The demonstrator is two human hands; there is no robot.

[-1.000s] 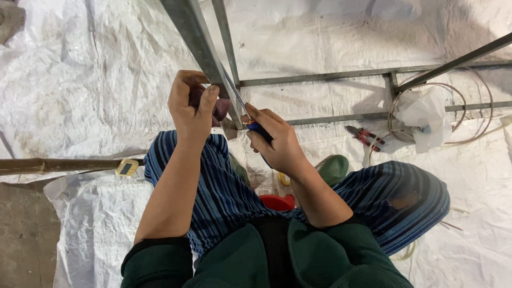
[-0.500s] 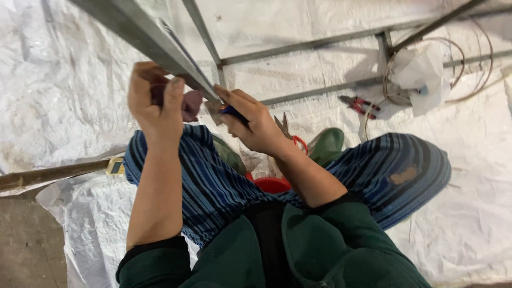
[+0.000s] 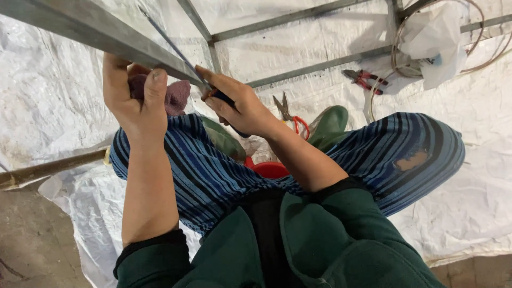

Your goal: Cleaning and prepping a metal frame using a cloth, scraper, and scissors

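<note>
**Rod held along the metal bar**

My right hand (image 3: pixel 237 104) has its grip closed on the dark handle of a thin rod (image 3: pixel 173 48), whose long axis runs up and left, tip pointing away from me. My left hand (image 3: pixel 133 98) is clenched around a purple cloth (image 3: pixel 176 95) under the grey metal bar (image 3: pixel 90 29). Since half a second ago, both hands sit lower and nearer the bar's left end.

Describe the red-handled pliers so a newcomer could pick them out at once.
Start at the crumpled white bag with wire coils, top right. Just left of it, on the white sheet, lie the pliers. Unlike the orange-handled scissors nearer the knee, they have blunt dark jaws.
</note>
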